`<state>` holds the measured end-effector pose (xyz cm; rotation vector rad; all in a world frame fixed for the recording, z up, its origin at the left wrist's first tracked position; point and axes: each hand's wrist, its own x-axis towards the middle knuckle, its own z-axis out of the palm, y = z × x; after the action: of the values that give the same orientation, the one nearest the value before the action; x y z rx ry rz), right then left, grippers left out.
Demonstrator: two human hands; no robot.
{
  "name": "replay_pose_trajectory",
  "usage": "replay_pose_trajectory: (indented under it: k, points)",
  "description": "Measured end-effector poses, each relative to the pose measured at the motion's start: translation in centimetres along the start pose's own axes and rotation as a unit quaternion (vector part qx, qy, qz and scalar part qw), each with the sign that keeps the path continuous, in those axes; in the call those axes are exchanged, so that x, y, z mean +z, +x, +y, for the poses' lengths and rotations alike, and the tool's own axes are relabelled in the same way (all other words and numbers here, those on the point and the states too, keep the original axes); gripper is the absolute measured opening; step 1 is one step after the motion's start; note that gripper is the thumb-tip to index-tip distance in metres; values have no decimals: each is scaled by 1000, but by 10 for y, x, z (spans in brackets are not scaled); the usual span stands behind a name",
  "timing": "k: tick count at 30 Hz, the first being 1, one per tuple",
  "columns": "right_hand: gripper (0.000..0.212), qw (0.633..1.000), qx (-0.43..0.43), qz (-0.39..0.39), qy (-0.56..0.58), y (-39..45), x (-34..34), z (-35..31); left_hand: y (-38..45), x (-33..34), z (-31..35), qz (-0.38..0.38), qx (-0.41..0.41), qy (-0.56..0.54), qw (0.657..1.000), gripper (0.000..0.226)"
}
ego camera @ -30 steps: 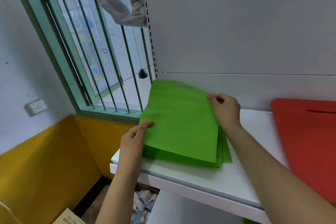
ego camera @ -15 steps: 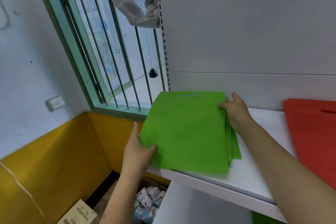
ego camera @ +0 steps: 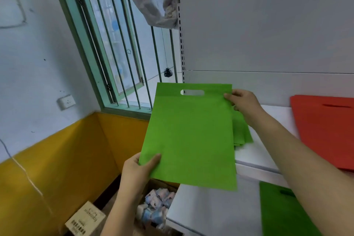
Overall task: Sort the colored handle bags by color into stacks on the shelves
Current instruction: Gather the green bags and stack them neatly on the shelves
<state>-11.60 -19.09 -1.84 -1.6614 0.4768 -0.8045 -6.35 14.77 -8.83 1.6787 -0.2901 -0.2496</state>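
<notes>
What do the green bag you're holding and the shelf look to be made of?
Green handle bag: likely non-woven fabric, matte, faintly fibrous; it holds flat between the left hand and right hand, with a clean die-cut handle slot. Shelf: probably painted sheet metal, smooth white, thin rolled front edge; the perforated upright suggests the same.

The scene is brightly and evenly lit by daylight admitted through the barred window (ego camera: 122, 44), and only soft shadows are cast. Straight lines are bowed by wide-angle distortion towards the edges, and slight blur is seen throughout.
</notes>
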Motion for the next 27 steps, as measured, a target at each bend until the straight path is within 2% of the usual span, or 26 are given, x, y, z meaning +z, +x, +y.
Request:
replay_pose_trajectory:
  k: [3, 7, 11, 13, 18, 23, 27]
  points:
    - [3, 999, -24, 11, -40, -39, 5, -9, -22, -21, -21, -18, -32, -14, 999, 18]
    - [5, 994, -19, 26, -108, -101, 8, -6, -60, -47, -58, -35, -38, 20, 998, 7]
    - [13, 982, -13, 30, -185, -171, -4, 10, -96, -51, -105, -75, -81, 20, 994, 5]
    - [10, 979, 2, 42, -202, -207, -17, 20, -115, -46, -129, -98, -93, 24, 991, 4]
    - [18, 969, 89, 51, -223, -271, -79, 74, -154, -14, -176, -171, -140, 66, 973, 12]
    - [21, 950, 178, 69, -247, -286, -150, 144, -180, 46, -200, -228, -191, 101, 949, 15]
    - [18, 937, 241, 85, -239, -281, -206, 199, -180, 110, -214, -229, -246, 90, 938, 15]
